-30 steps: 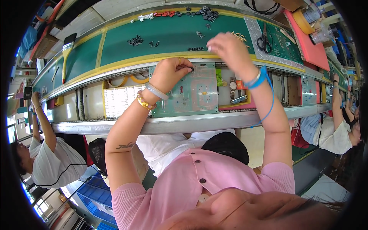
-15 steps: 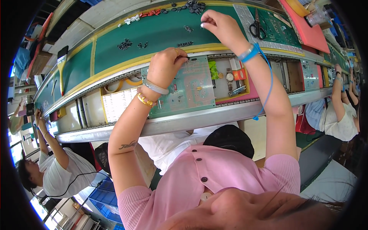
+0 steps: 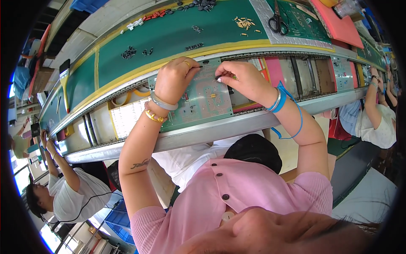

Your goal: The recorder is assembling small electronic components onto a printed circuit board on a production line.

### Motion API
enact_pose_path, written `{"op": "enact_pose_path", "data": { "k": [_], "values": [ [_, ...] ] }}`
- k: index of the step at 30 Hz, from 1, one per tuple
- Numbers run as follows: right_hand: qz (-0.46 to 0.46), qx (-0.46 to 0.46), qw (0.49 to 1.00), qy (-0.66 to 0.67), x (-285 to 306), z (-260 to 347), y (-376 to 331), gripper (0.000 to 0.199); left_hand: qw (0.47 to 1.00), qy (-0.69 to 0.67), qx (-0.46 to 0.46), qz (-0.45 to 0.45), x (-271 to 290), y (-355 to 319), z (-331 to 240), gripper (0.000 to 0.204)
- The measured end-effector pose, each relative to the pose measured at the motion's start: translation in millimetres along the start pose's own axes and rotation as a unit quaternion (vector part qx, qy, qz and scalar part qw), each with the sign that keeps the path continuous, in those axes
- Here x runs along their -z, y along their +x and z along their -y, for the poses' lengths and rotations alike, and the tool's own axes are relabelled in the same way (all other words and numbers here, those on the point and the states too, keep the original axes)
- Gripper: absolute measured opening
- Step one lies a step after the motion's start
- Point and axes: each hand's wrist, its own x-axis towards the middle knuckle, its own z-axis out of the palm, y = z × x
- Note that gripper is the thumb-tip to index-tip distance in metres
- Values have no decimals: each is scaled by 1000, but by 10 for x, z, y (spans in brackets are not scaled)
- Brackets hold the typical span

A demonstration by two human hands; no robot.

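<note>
A green printed circuit board [image 3: 207, 108] lies on the conveyor rails in front of me, with a few small parts on it, among them a tan resistor [image 3: 212, 96]. My left hand [image 3: 172, 80] is closed in a pinch over the board's far left part. What its fingertips hold, if anything, is too small to make out. At the board's far right edge, my right hand [image 3: 245, 81] pinches a small black component [image 3: 218, 78] between thumb and forefinger. A blue wrist strap [image 3: 280, 99] with a cord circles my right wrist.
On the green bench beyond lie tan resistors [image 3: 244, 23], small dark parts [image 3: 128, 52], black disc parts [image 3: 204, 5] and red parts [image 3: 153, 17]. Scissors [image 3: 277, 23] rest at the right, a brush [image 3: 64, 82] at the left. Co-workers sit on both sides.
My right hand has come from over the bench down to the board's right edge, uncovering the tan resistors. My left hand stays pinched over the board.
</note>
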Motion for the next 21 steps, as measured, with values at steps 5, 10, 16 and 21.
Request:
{"op": "enact_pose_path", "data": {
  "k": [5, 10, 16, 21],
  "values": [
    [-20, 18, 1000, 13, -37, -50, 8, 13, 1000, 16, -10, 2, -51, 43, -52, 10],
    [-18, 17, 1000, 5, -27, -26, 39, 11, 997, 69, -23, 0, -65, 109, -73, 11],
    [-116, 138, 964, -193, 118, -2, 245, 10, 999, 49, -18, -6, -68, 114, -75, 17],
    [-106, 172, 951, -232, 45, -66, 348, 8, 999, 33, -4, -9, -86, 110, -74, 23]
  ]
}}
